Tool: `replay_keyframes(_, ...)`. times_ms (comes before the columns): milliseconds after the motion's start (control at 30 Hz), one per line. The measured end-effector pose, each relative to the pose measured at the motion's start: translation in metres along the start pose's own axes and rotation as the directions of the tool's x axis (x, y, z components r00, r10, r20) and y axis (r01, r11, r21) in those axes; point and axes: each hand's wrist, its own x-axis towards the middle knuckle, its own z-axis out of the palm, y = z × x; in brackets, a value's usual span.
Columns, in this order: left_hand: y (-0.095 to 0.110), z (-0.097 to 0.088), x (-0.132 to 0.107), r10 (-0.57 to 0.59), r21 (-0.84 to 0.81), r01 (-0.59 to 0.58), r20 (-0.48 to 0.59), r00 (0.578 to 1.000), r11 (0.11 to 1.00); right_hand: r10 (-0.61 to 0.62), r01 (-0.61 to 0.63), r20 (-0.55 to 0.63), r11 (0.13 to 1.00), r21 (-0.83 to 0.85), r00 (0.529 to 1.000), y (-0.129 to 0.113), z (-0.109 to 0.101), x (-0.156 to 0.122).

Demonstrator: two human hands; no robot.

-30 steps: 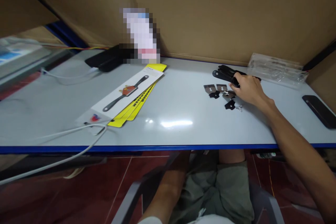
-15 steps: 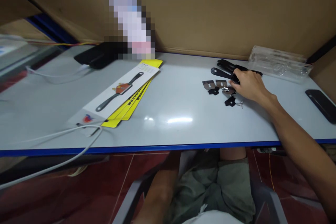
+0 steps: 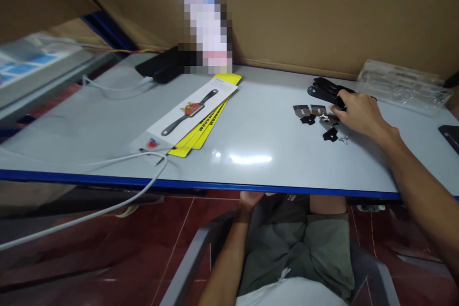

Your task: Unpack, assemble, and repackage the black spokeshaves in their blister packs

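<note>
My right hand (image 3: 360, 110) is closed around the middle of a black spokeshave body (image 3: 321, 93) at the right of the table. Other black handles lie against it, partly hidden behind my fingers. Just left of and below that hand lie flat metal blades (image 3: 301, 111), black cap plates (image 3: 330, 135) and a silver wing screw (image 3: 343, 140). My left hand (image 3: 251, 198) is low, beneath the table's front edge, above my lap. Its fingers are mostly hidden by the table.
A white card (image 3: 193, 107) picturing a spokeshave rests on yellow cards (image 3: 211, 129). A black device (image 3: 165, 67) with a white cable (image 3: 158, 174) is at the left. Clear plastic packaging (image 3: 401, 87) stands at the back right; a black object (image 3: 450, 137) lies by the right edge.
The view has swung left, so the table's contents appear further right. My left hand now shows partly under the table edge. My right hand stays on the spokeshave body.
</note>
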Motion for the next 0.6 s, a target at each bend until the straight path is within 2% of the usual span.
replay_keyframes(133,0.003,-0.013,0.003,0.024,0.121,-0.037,0.103,0.994,0.992,0.02,-0.02,0.007,0.999,0.046,1.0,0.001,0.001,0.001)
replay_keyframes(233,0.003,-0.02,0.004,0.107,0.256,-0.141,0.141,0.984,0.956,0.018,-0.018,0.005,1.0,0.016,1.0,0.0,0.001,0.002)
replay_keyframes(300,0.002,-0.026,0.007,0.183,0.368,-0.226,0.147,0.972,0.902,0.013,-0.013,0.001,1.0,-0.021,1.0,-0.001,0.001,0.002)
replay_keyframes(467,-0.008,-0.045,0.015,0.379,0.643,-0.39,0.163,0.911,0.66,-0.003,0.002,-0.022,0.999,-0.045,1.0,0.002,0.0,0.003)
replay_keyframes(567,-0.015,-0.053,0.015,0.476,0.741,-0.466,0.224,0.85,0.484,-0.005,0.003,-0.043,0.999,-0.047,0.999,0.005,0.0,0.003)
replay_keyframes(600,-0.017,-0.053,0.013,0.512,0.759,-0.502,0.261,0.819,0.415,-0.003,0.001,-0.045,0.999,-0.041,0.999,0.006,-0.001,0.002)
